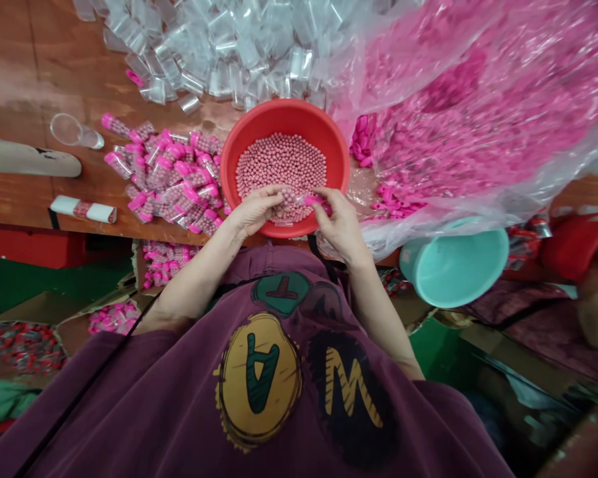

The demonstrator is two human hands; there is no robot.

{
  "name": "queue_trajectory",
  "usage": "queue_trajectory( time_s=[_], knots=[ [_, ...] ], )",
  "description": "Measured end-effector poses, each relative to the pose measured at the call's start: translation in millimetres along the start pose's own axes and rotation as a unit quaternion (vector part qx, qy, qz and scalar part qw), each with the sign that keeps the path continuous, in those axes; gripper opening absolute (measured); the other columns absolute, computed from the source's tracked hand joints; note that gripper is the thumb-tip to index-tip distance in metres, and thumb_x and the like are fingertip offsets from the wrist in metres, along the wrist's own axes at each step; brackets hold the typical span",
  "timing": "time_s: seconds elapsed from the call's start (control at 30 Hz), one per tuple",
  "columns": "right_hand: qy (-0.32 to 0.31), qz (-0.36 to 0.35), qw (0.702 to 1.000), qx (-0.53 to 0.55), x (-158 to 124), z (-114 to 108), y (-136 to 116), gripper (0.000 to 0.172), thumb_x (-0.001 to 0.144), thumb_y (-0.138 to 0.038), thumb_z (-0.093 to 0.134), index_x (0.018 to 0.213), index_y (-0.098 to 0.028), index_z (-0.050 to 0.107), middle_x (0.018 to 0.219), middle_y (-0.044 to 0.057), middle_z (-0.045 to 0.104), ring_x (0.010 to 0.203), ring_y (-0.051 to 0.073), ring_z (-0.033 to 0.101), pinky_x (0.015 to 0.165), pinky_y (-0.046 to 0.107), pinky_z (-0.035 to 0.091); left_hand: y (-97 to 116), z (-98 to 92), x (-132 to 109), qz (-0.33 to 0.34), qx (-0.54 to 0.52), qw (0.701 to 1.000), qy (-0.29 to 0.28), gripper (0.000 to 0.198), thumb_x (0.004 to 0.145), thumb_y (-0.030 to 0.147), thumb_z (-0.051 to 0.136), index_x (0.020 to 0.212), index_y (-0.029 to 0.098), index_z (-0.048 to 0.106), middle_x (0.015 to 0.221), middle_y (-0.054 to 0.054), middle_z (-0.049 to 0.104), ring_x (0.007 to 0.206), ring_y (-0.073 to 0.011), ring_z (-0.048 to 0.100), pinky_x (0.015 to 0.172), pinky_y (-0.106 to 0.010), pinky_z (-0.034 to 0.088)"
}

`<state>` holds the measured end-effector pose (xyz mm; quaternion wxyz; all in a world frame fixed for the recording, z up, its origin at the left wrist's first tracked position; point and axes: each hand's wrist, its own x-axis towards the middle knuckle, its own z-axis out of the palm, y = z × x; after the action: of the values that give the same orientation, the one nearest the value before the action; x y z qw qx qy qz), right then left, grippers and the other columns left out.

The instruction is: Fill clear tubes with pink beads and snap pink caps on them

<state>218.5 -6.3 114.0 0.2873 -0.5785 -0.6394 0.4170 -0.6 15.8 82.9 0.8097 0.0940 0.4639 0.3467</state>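
My left hand (256, 208) is closed around a small clear tube (288, 197) with pink beads in it. From the other side my right hand (341, 224) pinches a bright pink cap (311, 199) at the tube's end; whether the cap is seated I cannot tell. Both hands hover over the near part of a red basin (232, 149), which holds many round pink beads (282, 162). To the left of the basin lies a heap of filled tubes with pink caps (172, 169).
Clear tubes (224, 46) are piled at the back of the wooden table (44, 79). A large plastic bag of pink caps (458, 133) spreads over the right side. A turquoise basin (458, 269) sits at the right edge. Boxes of capped tubes (167, 262) stand below the table.
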Motion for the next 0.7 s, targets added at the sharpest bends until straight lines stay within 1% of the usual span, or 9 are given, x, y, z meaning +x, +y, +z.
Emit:
queue_trajectory(
  time_s=[0.03,0.1,0.2,0.27,0.33,0.43,0.53,0.63,0.7],
  knots=[
    [0.019,0.025,0.999,0.039,-0.3,2.2,-0.8,0.034,0.105,-0.057,0.064,0.124,-0.029,0.071,0.109,0.006,0.073,0.101,0.026,0.069,0.101,0.048,0.060,0.3,0.2,-0.2,-0.002,-0.002,1.000,-0.004,0.020,0.088,0.008,0.080,0.107,0.013,0.077,0.093,-0.003,0.079,0.078,-0.0100,0.072,0.081,-0.023,0.059],
    [0.037,0.080,0.988,0.130,0.1,8.5,-4.3,0.041,0.103,-0.066,0.064,0.124,-0.031,0.067,0.094,0.002,0.069,0.083,0.021,0.065,0.083,0.040,0.061,0.3,2.2,-1.2,-0.006,-0.005,1.000,-0.017,0.022,0.087,0.009,0.082,0.108,0.013,0.077,0.093,-0.003,0.079,0.077,-0.0102,0.072,0.077,-0.022,0.058],
    [0.010,0.143,0.963,0.230,1.8,16.2,-11.1,0.045,0.097,-0.073,0.072,0.114,-0.031,0.066,0.081,-0.003,0.060,0.065,0.014,0.053,0.062,0.030,0.053,-0.5,6.1,-3.7,-0.005,-0.020,0.999,-0.033,0.025,0.085,0.012,0.087,0.108,0.014,0.077,0.095,-0.003,0.080,0.078,-0.0105,0.073,0.075,-0.022,0.057],
    [-0.009,0.164,0.951,0.262,2.9,17.7,-13.6,0.048,0.093,-0.074,0.077,0.107,-0.030,0.066,0.076,-0.004,0.056,0.060,0.012,0.048,0.054,0.027,0.046,-0.7,7.6,-5.5,0.001,-0.044,0.998,-0.044,0.023,0.087,0.013,0.086,0.107,0.015,0.076,0.095,-0.003,0.080,0.080,-0.0114,0.074,0.080,-0.024,0.059],
    [-0.001,0.172,0.944,0.283,3.9,16.7,-13.8,0.052,0.090,-0.078,0.077,0.105,-0.030,0.066,0.074,-0.005,0.054,0.057,0.011,0.045,0.047,0.025,0.039,-0.5,8.0,-6.8,0.005,-0.066,0.996,-0.053,0.021,0.088,0.014,0.085,0.107,0.016,0.075,0.094,-0.002,0.080,0.082,-0.0121,0.075,0.084,-0.026,0.061],
    [0.031,0.170,0.939,0.297,5.8,14.3,-13.1,0.056,0.088,-0.081,0.077,0.109,-0.030,0.066,0.079,-0.005,0.056,0.054,0.009,0.044,0.043,0.024,0.034,-0.4,8.9,-6.8,-0.003,-0.067,0.996,-0.063,0.023,0.087,0.013,0.086,0.107,0.016,0.076,0.096,-0.002,0.080,0.084,-0.0124,0.075,0.082,-0.025,0.059],
    [0.047,0.154,0.945,0.286,7.1,13.4,-14.4,0.053,0.089,-0.078,0.077,0.110,-0.030,0.068,0.082,-0.004,0.060,0.054,0.009,0.046,0.045,0.025,0.039,-1.2,12.1,-5.5,-0.004,-0.054,0.996,-0.064,0.025,0.085,0.012,0.088,0.107,0.016,0.077,0.098,-0.003,0.080,0.084,-0.0128,0.075,0.079,-0.025,0.058],
    [0.040,0.130,0.960,0.246,6.6,12.7,-16.4,0.050,0.090,-0.077,0.077,0.103,-0.029,0.070,0.075,-0.004,0.060,0.056,0.011,0.049,0.050,0.027,0.045,-2.7,16.2,-4.6,0.002,-0.039,0.998,-0.058,0.023,0.085,0.012,0.088,0.105,0.016,0.077,0.095,-0.003,0.079,0.084,-0.0126,0.074,0.078,-0.024,0.056],
    [0.022,0.124,0.967,0.221,5.4,11.3,-16.9,0.050,0.089,-0.078,0.077,0.099,-0.028,0.072,0.071,-0.004,0.059,0.057,0.012,0.049,0.052,0.029,0.046,-3.5,17.7,-4.5,0.003,-0.025,0.998,-0.056,0.021,0.086,0.013,0.088,0.104,0.015,0.078,0.092,-0.002,0.078,0.080,-0.0117,0.073,0.075,-0.024,0.055]
  ],
)
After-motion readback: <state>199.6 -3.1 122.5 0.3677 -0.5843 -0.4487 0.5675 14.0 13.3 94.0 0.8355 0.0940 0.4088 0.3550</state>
